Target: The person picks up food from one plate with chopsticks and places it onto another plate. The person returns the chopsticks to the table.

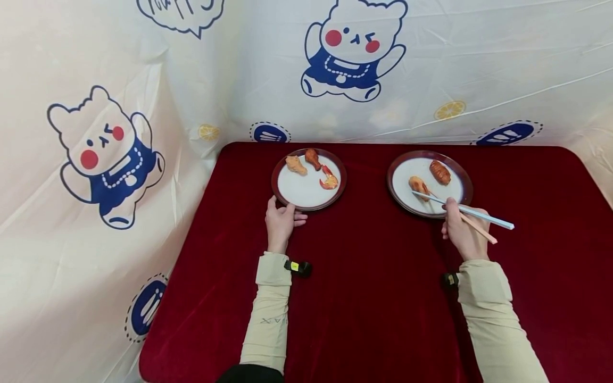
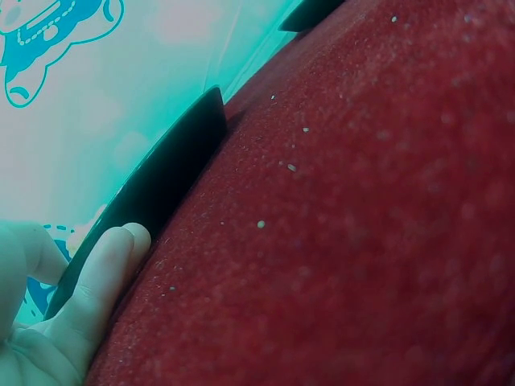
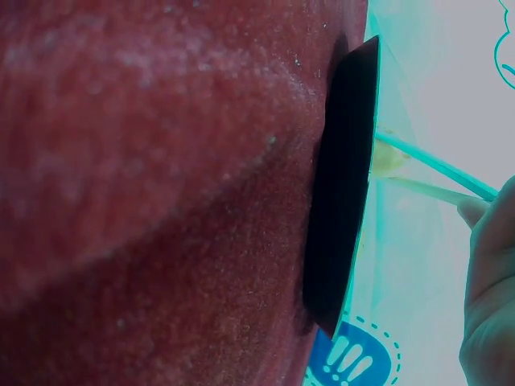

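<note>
At the near rim of the left plate (image 1: 304,197), white with a dark red-brown rim, my left hand (image 1: 280,226) holds the edge between its fingers. In the left wrist view, fingertips (image 2: 121,249) lie against the plate's dark outer side (image 2: 173,165). My right hand (image 1: 464,231) grips a pair of chopsticks (image 1: 498,221), one light blue and one pinkish. Their tips reach over the right plate (image 1: 402,183), at a golden-brown food piece (image 1: 418,184). The right wrist view shows the chopsticks (image 3: 442,166) meeting a yellowish piece (image 3: 388,159) above the rim.
A browned roasted piece (image 1: 439,172) lies farther back on the right plate. On the left plate are a pale fried piece (image 1: 296,165), a drumstick (image 1: 313,158) and an orange-red claw-like piece (image 1: 329,179). Dark red cloth (image 1: 373,276) covers the table; a printed curtain (image 1: 268,64) hangs behind.
</note>
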### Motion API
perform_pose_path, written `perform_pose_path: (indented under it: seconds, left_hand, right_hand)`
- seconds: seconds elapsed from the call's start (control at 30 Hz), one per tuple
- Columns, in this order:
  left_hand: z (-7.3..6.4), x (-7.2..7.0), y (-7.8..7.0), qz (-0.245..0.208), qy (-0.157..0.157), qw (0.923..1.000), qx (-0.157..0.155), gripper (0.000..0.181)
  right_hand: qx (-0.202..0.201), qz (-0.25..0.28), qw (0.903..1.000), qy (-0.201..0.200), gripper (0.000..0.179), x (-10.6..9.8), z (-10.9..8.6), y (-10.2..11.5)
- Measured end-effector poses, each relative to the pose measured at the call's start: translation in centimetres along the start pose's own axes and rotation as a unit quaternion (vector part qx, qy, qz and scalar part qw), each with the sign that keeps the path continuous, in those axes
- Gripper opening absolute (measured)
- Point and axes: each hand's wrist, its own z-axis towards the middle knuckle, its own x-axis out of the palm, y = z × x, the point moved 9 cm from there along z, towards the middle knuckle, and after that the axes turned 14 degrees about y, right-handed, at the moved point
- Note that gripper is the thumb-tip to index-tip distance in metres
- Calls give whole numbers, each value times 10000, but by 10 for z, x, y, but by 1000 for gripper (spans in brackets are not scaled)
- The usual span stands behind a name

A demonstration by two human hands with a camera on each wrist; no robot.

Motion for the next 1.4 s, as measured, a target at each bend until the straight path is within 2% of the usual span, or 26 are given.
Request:
perform_pose_path:
  seconds: [0.4, 0.67, 0.9, 1.03, 1.17, 1.27, 1.4]
  left_hand:
    - [-1, 0, -1, 22, -61, 10000, 51, 72]
    - [0, 0, 0, 1, 18, 10000, -5, 72]
    - [0, 0, 0, 2, -36, 10000, 40, 71]
    - [0, 0, -1, 5, -40, 10000, 65, 72]
    - [-1, 0, 0, 36, -45, 10000, 62, 72]
    - [-1, -1, 0, 48, -48, 10000, 70, 72]
    - [0, -1, 0, 11, -49, 9999, 93, 72]
  right_hand:
    - [131, -310, 9984, 457, 49, -1, 7, 11]
    - [401, -19, 9972, 631, 33, -3, 15, 8]
    - [271, -91, 9976, 631, 41, 1, 16, 11]
    - [376, 477, 9965, 576, 38, 3, 15, 6]
    - [515, 1304, 9886, 542, 33, 5, 12, -2]
    - [549, 1898, 9788, 539, 32, 8, 10, -6]
    - [660, 2677, 9598, 523, 31, 12, 9, -11]
